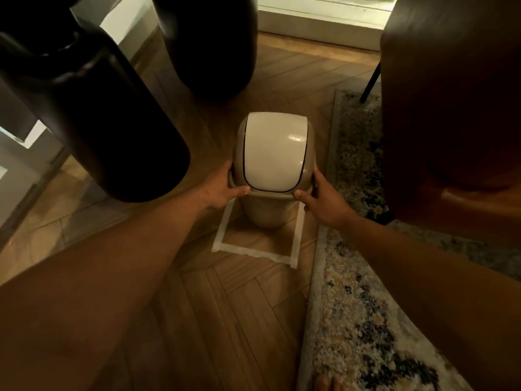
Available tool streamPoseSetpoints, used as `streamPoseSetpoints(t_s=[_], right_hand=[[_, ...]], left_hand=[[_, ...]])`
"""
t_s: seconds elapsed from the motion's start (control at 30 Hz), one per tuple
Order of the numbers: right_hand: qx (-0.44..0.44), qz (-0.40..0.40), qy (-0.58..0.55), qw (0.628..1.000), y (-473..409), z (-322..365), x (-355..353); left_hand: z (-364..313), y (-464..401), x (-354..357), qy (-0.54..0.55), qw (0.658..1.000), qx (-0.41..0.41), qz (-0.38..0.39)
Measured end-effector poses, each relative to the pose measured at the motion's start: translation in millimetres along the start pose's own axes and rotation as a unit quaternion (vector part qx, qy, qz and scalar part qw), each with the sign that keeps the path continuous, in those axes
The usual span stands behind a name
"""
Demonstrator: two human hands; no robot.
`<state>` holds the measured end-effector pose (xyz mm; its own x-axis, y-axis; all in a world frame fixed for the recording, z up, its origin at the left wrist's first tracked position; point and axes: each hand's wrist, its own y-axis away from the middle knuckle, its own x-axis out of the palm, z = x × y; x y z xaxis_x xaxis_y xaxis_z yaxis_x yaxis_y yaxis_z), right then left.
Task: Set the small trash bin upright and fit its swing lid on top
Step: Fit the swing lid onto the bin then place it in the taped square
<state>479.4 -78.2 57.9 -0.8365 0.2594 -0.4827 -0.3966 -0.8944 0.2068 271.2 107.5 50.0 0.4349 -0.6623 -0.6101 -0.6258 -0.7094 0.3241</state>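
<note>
Head view, looking down. Small beige trash bin [267, 210] upright on herringbone wood floor [225, 320], just above frame centre, inside a square of pale tape [255, 253] stuck to the floor; base toward the far side of the square, near edge of tape showing at 6 o'clock of the bin. Swing lid [272, 152] seated on top of the bin, cream flap closed and glossy, highlight at its 2 o'clock; whether fully snapped down, cannot tell. Left hand [222, 189] at 8 o'clock of the lid, grasping the lid collar, thumb laid along the front rim, other fingers wrapped round the side and out of sight. Right hand [324, 201] at 4 o'clock of the lid, grasping the opposite side of the collar, thumb on the front rim corner. Both forearms bare, entering from the lower corners. Patterned rug [361, 320] at 3 to 5 o'clock of the bin, edge just beside the tape square. Brown leather chair [451, 108] at 2 o'clock, over the rug. Dark cylindrical shapes [118, 131] at 9 to 12 o'clock, too dim to identify. Bright window strip [324, 21] at 12 o'clock.
</note>
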Motion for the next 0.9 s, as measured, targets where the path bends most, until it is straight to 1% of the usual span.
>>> streamPoseSetpoints(t_s=[0.2, 0.3, 0.43, 0.63, 0.73, 0.77, 0.9], right_hand=[[0.022, -0.022, -0.025, 0.999, 7, -2, 8], [0.032, -0.026, -0.04, 0.998, 14, 0, 12], [0.039, -0.016, -0.05, 0.998, 26, 2, 14], [0.041, 0.014, 0.009, 0.999, 44, 3, 18], [0.031, 0.045, 0.063, 0.997, 49, 3, 15], [0.027, 0.045, 0.08, 0.995, 49, 4, 12], [0.006, 0.005, 0.117, 0.993, 43, 12, 2]], left_hand=[[0, 8, 5, -0.003, 1.0, -0.012, -0.019], [-2, 13, 1, -0.01, 1.0, -0.015, -0.005], [-3, 23, -2, -0.024, 1.0, 0.001, 0.009], [-5, 38, -8, -0.036, 0.999, 0.02, 0.036], [1, 47, -5, -0.025, 0.999, 0.027, 0.03], [3, 50, -3, -0.02, 0.999, 0.031, 0.026], [5, 54, -1, -0.003, 0.999, 0.049, -0.014]])
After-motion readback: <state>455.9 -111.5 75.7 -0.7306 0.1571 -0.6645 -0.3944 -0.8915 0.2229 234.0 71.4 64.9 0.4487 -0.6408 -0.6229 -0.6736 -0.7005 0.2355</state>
